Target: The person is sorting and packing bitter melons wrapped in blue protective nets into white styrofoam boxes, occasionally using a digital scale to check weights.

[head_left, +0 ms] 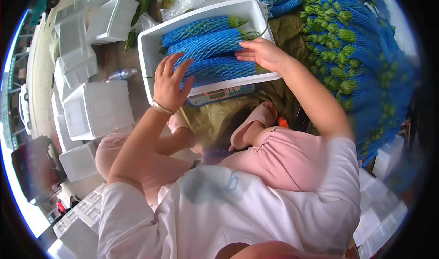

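1. Seeing left hand (169, 87), loosely spread, apparently empty, by left ends of long green bundles in blue mesh (206, 45).
2. Finding these in a white rectangular foam box (150, 46), lengthwise between both hands.
3. Seeing right hand (265, 55), open, apparently empty, equally near their right ends.

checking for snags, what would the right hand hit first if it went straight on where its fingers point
Probably the middle netted bundle in the white box, just ahead of the right hand; depth is unclear, so the hand might pass above it.
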Demonstrator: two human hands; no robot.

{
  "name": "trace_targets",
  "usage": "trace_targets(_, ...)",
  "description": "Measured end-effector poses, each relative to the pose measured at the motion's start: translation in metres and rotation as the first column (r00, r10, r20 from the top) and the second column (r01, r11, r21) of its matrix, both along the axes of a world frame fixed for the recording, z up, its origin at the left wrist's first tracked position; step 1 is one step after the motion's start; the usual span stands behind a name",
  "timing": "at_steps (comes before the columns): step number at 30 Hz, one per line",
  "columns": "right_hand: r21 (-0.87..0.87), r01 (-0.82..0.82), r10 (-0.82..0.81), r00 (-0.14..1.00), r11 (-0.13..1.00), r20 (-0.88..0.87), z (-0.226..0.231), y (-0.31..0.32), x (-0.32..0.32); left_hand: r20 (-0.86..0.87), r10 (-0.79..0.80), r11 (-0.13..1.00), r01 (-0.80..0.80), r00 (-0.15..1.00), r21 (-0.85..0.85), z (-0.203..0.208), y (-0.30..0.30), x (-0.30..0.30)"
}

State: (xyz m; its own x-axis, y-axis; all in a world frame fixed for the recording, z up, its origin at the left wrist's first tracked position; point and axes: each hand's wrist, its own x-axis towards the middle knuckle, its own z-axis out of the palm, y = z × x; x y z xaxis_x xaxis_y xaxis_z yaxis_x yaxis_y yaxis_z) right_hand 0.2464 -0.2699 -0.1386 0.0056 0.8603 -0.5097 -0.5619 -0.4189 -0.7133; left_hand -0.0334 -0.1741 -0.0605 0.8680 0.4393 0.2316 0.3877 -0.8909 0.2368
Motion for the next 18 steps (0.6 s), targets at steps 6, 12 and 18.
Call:
trace_targets(6, 0.09, -0.018, -0.032, 0.849, 0.996, 0.527, 0.108, -0.074, 0.023, -0.026, 0.126, 0.99, -0.124, 0.992, 0.06, -0.046, 0.058, 0.018)
trace_targets(12, -0.047, 0.432, 0.24, -0.404, 0.901, 0.883, 0.073, -0.254, 0.164, -0.114, 0.123, 0.99, -0.13, 0.986, -0.048, -0.046, 0.06, 0.044)
trace_targets(18, -0.547, 0.579, 0.747, -0.174, 0.605, 0.642, 0.014, -0.318, 0.173, -0.144, 0.123, 0.989, -0.133, 0.982, -0.063, -0.049, 0.047, 0.028)
